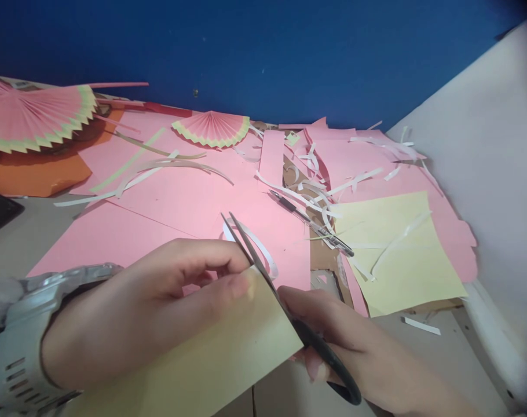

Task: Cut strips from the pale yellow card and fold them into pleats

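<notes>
Between thumb and fingers, my left hand (159, 307) pinches the corner of a yellow sheet of paper (211, 370) that slants down toward me. My right hand (337, 330) grips a pair of scissors (307, 336) by its black handles. The blades run along the sheet's right edge, their tips slightly apart and pointing up and away from me. A narrow curled white paper strip (263, 249) shows just beyond the blades, above the pink paper (168, 214). Part of the yellow sheet lies out of frame at the bottom.
Two pleated pink paper fans (211, 128) with yellow-green edges lie at the back and far left. A pen (311, 223) rests among white paper scraps on cardboard. Another yellow sheet (402, 260) lies at right. A blue wall (263, 58) and a white panel (485, 145) bound the area.
</notes>
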Demonstrator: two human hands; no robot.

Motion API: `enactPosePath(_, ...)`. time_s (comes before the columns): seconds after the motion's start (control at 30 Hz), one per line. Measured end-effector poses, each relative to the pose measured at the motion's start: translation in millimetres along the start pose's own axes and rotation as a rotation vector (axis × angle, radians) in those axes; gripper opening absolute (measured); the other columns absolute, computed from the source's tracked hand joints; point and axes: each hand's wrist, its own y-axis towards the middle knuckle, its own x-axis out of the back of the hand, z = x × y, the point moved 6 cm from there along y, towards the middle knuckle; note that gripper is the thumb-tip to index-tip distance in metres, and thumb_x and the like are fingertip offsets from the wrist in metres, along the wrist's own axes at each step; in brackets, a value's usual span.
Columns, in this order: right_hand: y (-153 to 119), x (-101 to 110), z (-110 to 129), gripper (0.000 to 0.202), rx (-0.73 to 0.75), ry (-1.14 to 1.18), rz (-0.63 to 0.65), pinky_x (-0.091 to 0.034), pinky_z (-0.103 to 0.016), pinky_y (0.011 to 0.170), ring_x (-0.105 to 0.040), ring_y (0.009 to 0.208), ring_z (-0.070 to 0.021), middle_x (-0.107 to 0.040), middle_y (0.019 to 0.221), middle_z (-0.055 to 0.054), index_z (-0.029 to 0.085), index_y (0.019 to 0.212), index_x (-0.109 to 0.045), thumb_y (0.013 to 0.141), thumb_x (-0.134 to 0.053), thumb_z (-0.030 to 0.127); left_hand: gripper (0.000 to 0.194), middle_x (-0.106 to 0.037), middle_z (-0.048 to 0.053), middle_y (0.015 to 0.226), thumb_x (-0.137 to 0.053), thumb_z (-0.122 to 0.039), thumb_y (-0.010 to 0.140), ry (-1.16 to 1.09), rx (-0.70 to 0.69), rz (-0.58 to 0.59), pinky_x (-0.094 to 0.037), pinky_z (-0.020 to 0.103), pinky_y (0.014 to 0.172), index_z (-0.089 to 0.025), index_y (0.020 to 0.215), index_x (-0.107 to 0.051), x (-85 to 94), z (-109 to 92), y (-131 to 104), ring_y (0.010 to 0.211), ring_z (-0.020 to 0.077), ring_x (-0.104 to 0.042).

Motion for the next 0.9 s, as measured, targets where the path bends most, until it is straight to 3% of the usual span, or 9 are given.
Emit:
enactPosePath(0.27, -2, 2, -4, 0.021, -0.027, -0.095, -0.029, -0.034, -0.02, 0.056, -0.035, 0.061, -0.0085, -0.042, 0.07, 0.004, 0.017, 0.088, -0.052, 0.081, -0.06, 0.035, 0.023, -0.063, -0.005, 0.081, -0.042, -0.038, 0.094, 0.002, 0.003, 0.002, -0.047, 0.016, 0.062, -0.025, 0.084, -0.058, 1.5, 0, 2, 0.076, 0.0107, -0.059)
enactPosePath(0.43, -1, 4, 3, 0.024, -0.059, -0.113, 0.041, -0.037, -0.02, 0.059, -0.04, 0.064, -0.0085, -0.045, 0.07, 0.004, 0.016, 0.085, -0.055, 0.081, -0.062, 0.039, 0.02, -0.062, -0.006, 0.083, -0.043, -0.037, 0.094, -0.001, 0.011, 0.008, -0.047, 0.016, 0.062, -0.026, 0.086, -0.058, 2.5, 1, 2, 0.081, 0.0122, -0.06)
enactPosePath(0.57, 0, 5, -4, 0.043, -0.025, 0.05, 0.1, -0.035, -0.02, 0.055, -0.038, 0.059, -0.0073, -0.041, 0.067, 0.004, 0.016, 0.082, -0.051, 0.08, -0.058, 0.058, 0.019, -0.061, -0.007, 0.078, -0.045, -0.035, 0.094, -0.088, 0.015, 0.009, -0.044, 0.014, 0.055, -0.026, 0.081, -0.056, 0.4, -3, -1, 0.07, 0.0084, -0.056)
enactPosePath(0.67, -1, 0, -12, 0.061, 0.048, 0.258, 0.249, -0.031, -0.018, 0.045, -0.039, 0.053, -0.0062, -0.049, 0.068, 0.001, 0.016, 0.087, -0.05, 0.072, -0.05, 0.075, 0.02, -0.055, -0.008, 0.071, -0.04, -0.029, 0.096, -0.167, -0.11, -0.124, -0.039, 0.014, 0.049, -0.027, 0.081, -0.054, 5.9, -8, -3, 0.058, 0.0052, -0.049)
enactPosePath(0.7, -2, -5, -14, 0.066, 0.055, 0.304, 0.354, -0.027, -0.017, 0.039, -0.036, 0.047, -0.0042, -0.052, 0.065, 0.002, 0.016, 0.084, -0.049, 0.066, -0.05, 0.08, 0.02, -0.054, -0.007, 0.073, -0.039, -0.027, 0.096, -0.139, -0.178, -0.192, -0.041, 0.015, 0.052, -0.027, 0.083, -0.054, 9.4, -10, -3, 0.06, 0.0061, -0.049)
enactPosePath(0.8, -1, 0, -18, 0.072, 0.001, 0.335, 0.307, -0.018, -0.014, 0.035, -0.027, 0.04, -0.0006, -0.052, 0.062, 0.004, 0.016, 0.08, -0.05, 0.06, -0.046, 0.085, 0.017, -0.051, 0.0, 0.093, -0.043, -0.025, 0.094, 0.155, -0.345, -0.313, -0.042, 0.026, 0.086, -0.025, 0.085, -0.058, 14.2, -13, -4, 0.096, 0.0143, -0.049)
enactPosePath(0.9, -3, 4, -13, 0.07, 0.021, 0.23, 0.313, -0.022, -0.017, 0.038, -0.027, 0.043, -0.0009, -0.052, 0.067, 0.006, 0.014, 0.083, -0.052, 0.067, -0.034, 0.08, 0.017, -0.043, 0.003, 0.124, -0.045, -0.023, 0.092, 0.338, -0.301, -0.253, -0.027, 0.035, 0.104, -0.023, 0.084, -0.059, 11.2, -5, 5, 0.125, 0.0208, -0.031)
